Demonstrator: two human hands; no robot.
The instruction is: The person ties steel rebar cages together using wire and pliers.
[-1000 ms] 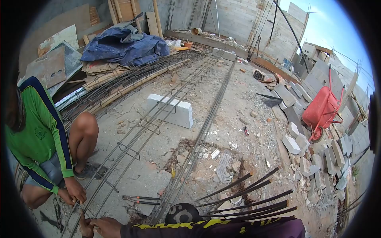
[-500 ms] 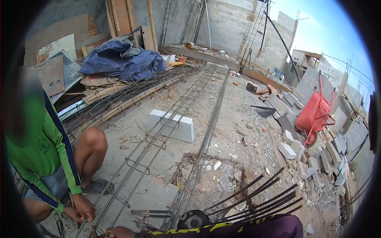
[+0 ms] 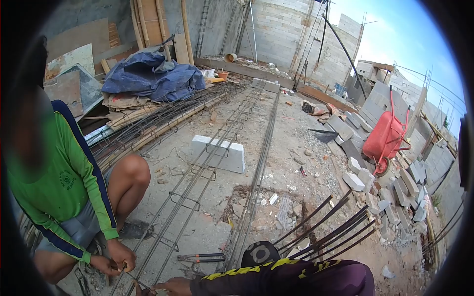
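My right hand (image 3: pixel 174 285) reaches in at the bottom edge from a dark purple sleeve with yellow marks. Its fingers are closed at the end of a thin steel stirrup (image 3: pixel 143 284) on the rebar cage (image 3: pixel 183 201). I cannot plainly make out my left hand; a small brown shape at the bottom edge is too cut off to name. Across the cage, a squatting co-worker in a green shirt has both hands (image 3: pixel 114 261) together at the same stirrup. Pincers with orange handles (image 3: pixel 201 257) lie on the ground right of the cage.
A pale block (image 3: pixel 218 154) stands under the cage. Long loose bars (image 3: pixel 262 153) run alongside it. Bent rebar ends (image 3: pixel 340 232) stick up at right. Broken blocks (image 3: pixel 390 197) and a red wheelbarrow (image 3: pixel 385 137) lie beyond. A blue tarp (image 3: pixel 153 76) covers a pile at left.
The view has shifted slightly, so the near scene sits further right. My right hand and the co-worker's hands stay close together at the near end of the cage.
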